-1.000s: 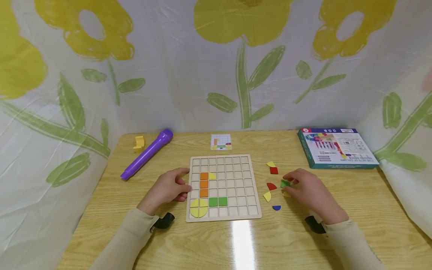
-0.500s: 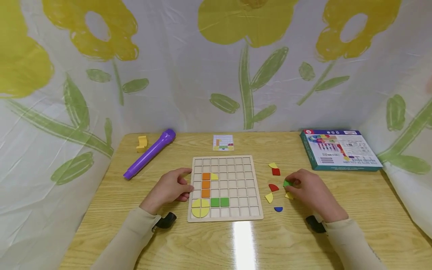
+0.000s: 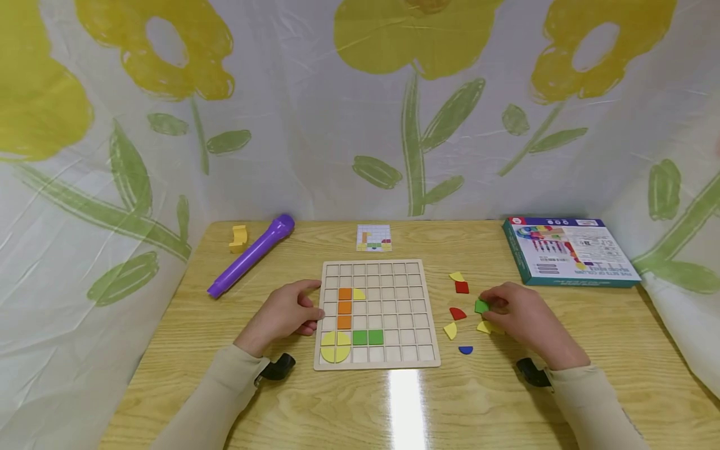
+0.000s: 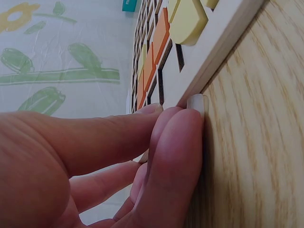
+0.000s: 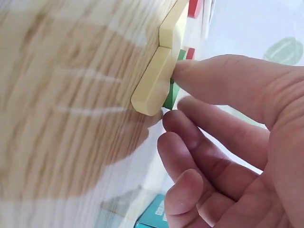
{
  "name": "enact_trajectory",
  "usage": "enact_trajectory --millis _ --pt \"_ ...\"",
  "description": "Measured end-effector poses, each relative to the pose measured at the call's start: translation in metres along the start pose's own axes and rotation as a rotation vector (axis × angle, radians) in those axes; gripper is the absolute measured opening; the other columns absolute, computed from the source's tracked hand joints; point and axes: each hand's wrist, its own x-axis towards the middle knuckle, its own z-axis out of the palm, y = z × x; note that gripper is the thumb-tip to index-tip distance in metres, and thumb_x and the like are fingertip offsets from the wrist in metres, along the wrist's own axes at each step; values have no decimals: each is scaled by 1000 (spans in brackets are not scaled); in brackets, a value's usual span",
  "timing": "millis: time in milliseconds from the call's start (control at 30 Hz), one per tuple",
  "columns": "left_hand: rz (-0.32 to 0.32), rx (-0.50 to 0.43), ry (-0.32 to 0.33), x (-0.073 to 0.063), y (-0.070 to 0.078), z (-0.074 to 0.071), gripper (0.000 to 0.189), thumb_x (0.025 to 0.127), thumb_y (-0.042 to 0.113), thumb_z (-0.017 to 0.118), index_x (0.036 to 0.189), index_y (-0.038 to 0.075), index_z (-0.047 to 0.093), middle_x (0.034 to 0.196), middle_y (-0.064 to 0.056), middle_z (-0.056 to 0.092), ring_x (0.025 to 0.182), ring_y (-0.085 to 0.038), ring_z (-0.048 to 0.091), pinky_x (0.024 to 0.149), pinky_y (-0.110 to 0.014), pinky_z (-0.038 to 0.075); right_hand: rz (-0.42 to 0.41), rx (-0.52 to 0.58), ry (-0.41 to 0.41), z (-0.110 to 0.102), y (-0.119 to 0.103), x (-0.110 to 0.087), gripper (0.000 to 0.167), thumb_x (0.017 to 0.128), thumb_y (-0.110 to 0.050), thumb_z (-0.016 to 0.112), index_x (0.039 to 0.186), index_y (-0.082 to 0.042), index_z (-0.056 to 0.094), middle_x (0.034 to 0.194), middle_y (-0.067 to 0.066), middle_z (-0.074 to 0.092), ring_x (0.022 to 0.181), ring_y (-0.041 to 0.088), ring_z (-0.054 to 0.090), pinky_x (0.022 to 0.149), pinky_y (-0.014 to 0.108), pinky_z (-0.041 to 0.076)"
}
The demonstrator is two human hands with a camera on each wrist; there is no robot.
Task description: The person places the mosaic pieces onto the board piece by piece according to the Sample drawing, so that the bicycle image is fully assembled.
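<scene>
A wooden grid board (image 3: 394,322) lies mid-table, holding orange squares (image 3: 344,307), two green squares (image 3: 368,337) and several yellow quarter-circle pieces (image 3: 335,347). At its left edge my left hand (image 3: 284,312) grips the rim, thumb on top and fingers against the side in the left wrist view. To the right of the board my right hand (image 3: 520,315) pinches a green piece (image 3: 480,306) between thumb and fingertips, low over the table. Two yellow pieces (image 5: 153,80) lie right beside those fingertips, partly covering the green piece in the right wrist view.
Between board and right hand lie red pieces (image 3: 458,314), a yellow piece (image 3: 450,330) and a blue half-round (image 3: 465,350). Behind the board is a pattern card (image 3: 374,237). A box (image 3: 570,250) stands back right; a purple microphone-shaped tube (image 3: 250,256) and yellow object (image 3: 239,239) sit back left.
The head view has shifted slightly. My right hand has moved a little to the right, and more of the yellow pieces shows beside it. The left hand stays at the board's edge.
</scene>
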Motion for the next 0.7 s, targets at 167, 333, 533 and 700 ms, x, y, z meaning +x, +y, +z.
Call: enact_trajectory --millis 167,333,533,700 --pt "-1 4 1 0 0 0 70 98 5 78 162 13 49 109 -16 62 71 -19 73 67 -33 69 -10 -1 -3 0 -1 1 27 97 -18 82 121 -7 79 116 10 74 100 23 68 92 52 65" --pt "2 7 1 -1 1 -1 70 98 5 78 162 12 49 109 -16 62 72 -19 73 67 -33 69 -33 -3 -2 0 -4 2 22 97 -18 82 117 -9 81 114 8 74 98 21 67 91 50 65" --pt "5 8 3 -1 2 -1 70 98 6 78 162 12 49 110 -16 62 71 -19 73 68 -33 70 -46 0 13 -1 -18 1 19 97 -19 83 115 -12 81 110 4 74 98 21 67 90 47 65" --pt "2 10 1 -1 1 0 69 98 6 78 161 12 50 109 -16 62 71 -19 73 67 -33 70 -99 10 1 3 -46 3 14 97 -17 82 110 -14 82 105 1 72 98 21 65 88 43 64"
